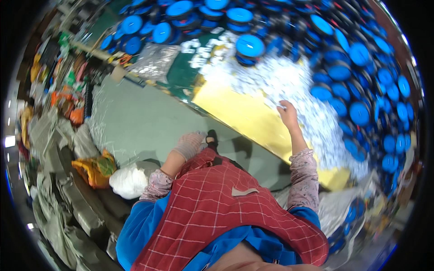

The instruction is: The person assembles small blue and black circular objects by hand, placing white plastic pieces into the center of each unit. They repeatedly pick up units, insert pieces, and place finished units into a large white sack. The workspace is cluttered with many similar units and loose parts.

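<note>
Your bare right hand [289,116] was out over the table, at the edge of a big, wide heap of small white bits [294,81]. Its fingers were bent, with the thumb and a finger close together, but I could not tell if they had a bit pinched between them. The heap lay partly on a yellow sheet [235,110], and the bare yellow part was on the side near you. Your left hand [189,144] was down low in front of you, away from the table, near your red checked apron [212,189]. It wore a pale glove, and it was too blurry for me to tell if it held anything. Lots of round blue and black wheels [250,45] were piled up behind the heap and all down its right side. Some flat white pieces [199,54] lay on the green tabletop [181,70], and a shiny clear bag [153,58] lay just left of them. Your dark shoe [211,134] showed on the gray floor [144,108] just past your left hand. Over on your left, a yellow and orange bag [92,170] sat beside a puffy white bag [129,183].
</note>
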`<state>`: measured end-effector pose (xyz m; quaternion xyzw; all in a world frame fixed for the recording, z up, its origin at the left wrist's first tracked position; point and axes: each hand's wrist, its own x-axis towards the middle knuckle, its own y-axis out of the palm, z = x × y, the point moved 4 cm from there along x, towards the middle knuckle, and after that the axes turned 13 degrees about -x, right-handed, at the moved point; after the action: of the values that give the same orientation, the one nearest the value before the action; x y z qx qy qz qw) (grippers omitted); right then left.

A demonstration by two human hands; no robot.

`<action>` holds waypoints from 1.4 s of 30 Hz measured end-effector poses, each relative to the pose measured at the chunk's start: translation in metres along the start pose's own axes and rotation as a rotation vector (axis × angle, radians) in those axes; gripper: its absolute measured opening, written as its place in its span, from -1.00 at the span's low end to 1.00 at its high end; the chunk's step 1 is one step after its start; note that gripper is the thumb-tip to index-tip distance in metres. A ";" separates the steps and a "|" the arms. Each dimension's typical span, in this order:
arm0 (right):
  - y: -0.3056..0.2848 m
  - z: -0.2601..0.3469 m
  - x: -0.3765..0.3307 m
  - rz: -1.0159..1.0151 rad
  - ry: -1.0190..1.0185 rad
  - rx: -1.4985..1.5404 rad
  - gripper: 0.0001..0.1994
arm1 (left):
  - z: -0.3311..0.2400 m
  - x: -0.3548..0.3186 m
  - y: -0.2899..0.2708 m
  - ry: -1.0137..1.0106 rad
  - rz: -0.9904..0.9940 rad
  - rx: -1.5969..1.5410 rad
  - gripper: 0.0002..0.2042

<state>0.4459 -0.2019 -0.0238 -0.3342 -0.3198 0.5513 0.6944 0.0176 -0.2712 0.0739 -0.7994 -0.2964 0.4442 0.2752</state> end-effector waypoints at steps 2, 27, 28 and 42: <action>0.037 0.020 0.035 -0.051 0.120 -0.084 -0.64 | 0.042 -0.003 -0.037 -0.106 -0.005 0.004 -0.56; 0.146 0.318 0.188 0.166 -0.048 0.153 -0.71 | 0.473 0.097 -0.286 -0.097 -1.108 -1.094 -0.52; 0.172 0.348 0.210 0.150 -0.168 0.139 -0.69 | 0.480 0.110 -0.330 -0.090 -1.166 -1.093 -0.53; 0.257 0.428 0.325 -0.070 0.046 0.385 -0.74 | 0.439 0.297 -0.508 0.225 -0.959 -0.915 -0.44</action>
<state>0.0170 0.2072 0.0354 -0.1966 -0.2040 0.5698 0.7714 -0.3550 0.3613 0.0689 -0.6566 -0.7467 0.0166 0.1049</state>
